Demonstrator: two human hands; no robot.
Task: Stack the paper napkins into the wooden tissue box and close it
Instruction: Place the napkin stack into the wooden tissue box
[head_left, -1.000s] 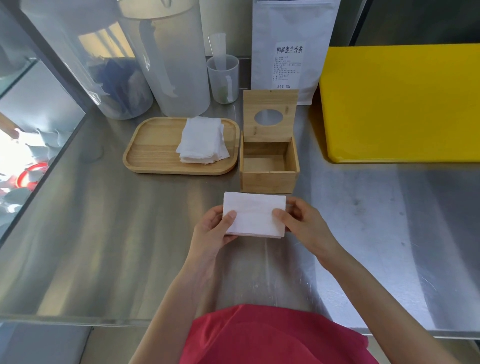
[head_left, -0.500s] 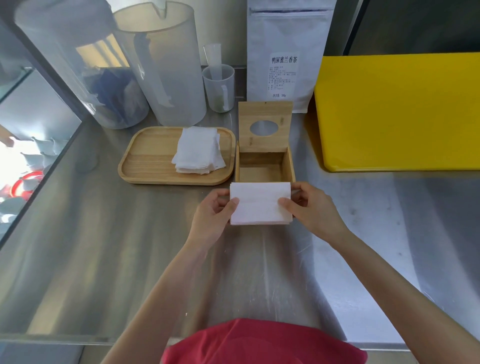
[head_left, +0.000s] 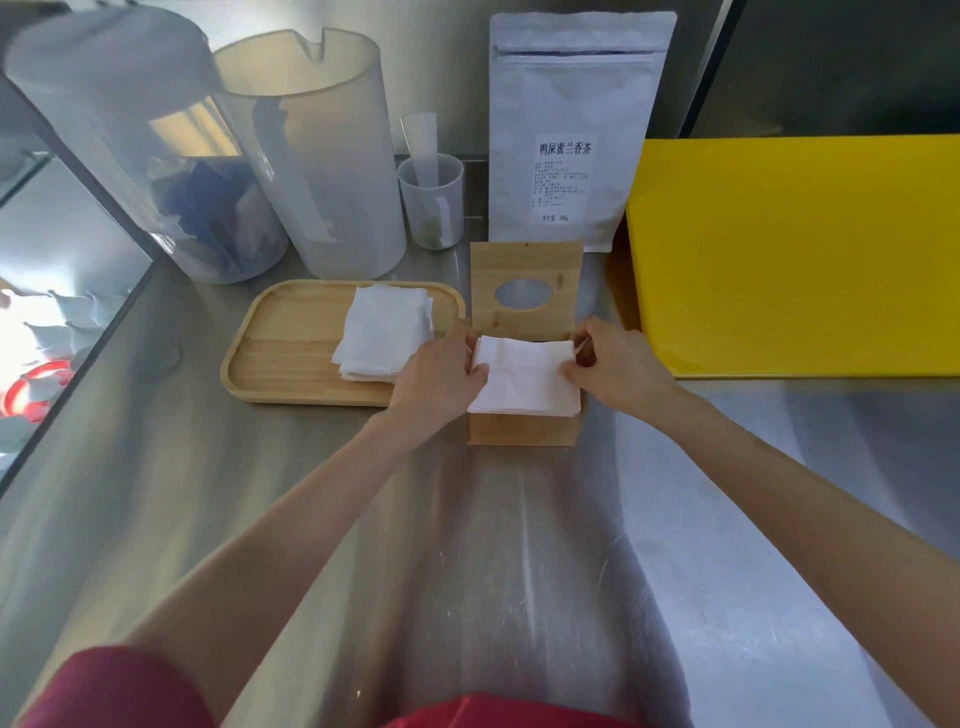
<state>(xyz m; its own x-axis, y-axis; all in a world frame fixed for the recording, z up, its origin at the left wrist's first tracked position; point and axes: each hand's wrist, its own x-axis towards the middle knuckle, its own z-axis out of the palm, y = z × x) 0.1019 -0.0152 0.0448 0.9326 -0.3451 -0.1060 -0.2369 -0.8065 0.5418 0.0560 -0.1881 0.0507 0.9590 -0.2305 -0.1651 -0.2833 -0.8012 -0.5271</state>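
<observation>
- Gripping a napkin stack from both sides, my left hand and right hand held it over the open wooden tissue box.
- I noted the lid upright at the far edge.
- More napkins lay on the tray just left.

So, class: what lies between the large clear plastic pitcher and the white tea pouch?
In the head view, a small clear measuring cup stands between them.
</observation>
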